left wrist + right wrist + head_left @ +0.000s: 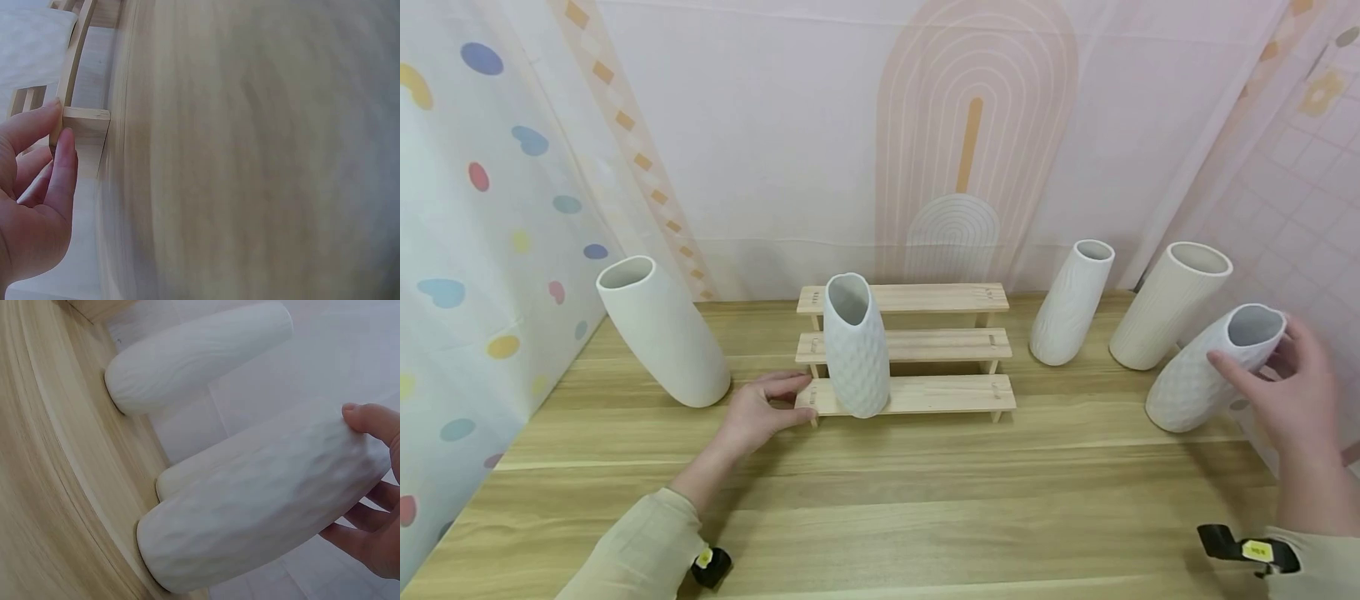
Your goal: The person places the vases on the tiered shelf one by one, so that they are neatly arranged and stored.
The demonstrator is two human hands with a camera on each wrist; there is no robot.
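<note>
My left hand (765, 408) pinches the left end of the lowest shelf of a three-step wooden display stand (951, 393), thumb in front and fingers behind. On that lowest step stands a dimpled white vase (859, 358) with a wavy rim. At the far right, my right hand (1292, 392) grips another dimpled white vase (1195, 383) near its top, the thumb on the near side and the fingers around the other. In the right wrist view, the base of this dimpled vase (250, 512) is down at the wooden tabletop.
A smooth white vase (670, 342) stands left of the stand. To the right are a slim wavy-textured vase (1070, 308) and a wide finely ribbed cream vase (1165, 312), close behind the gripped one. Patterned curtains (775, 150) hang behind the wooden table (925, 500) and on both sides.
</note>
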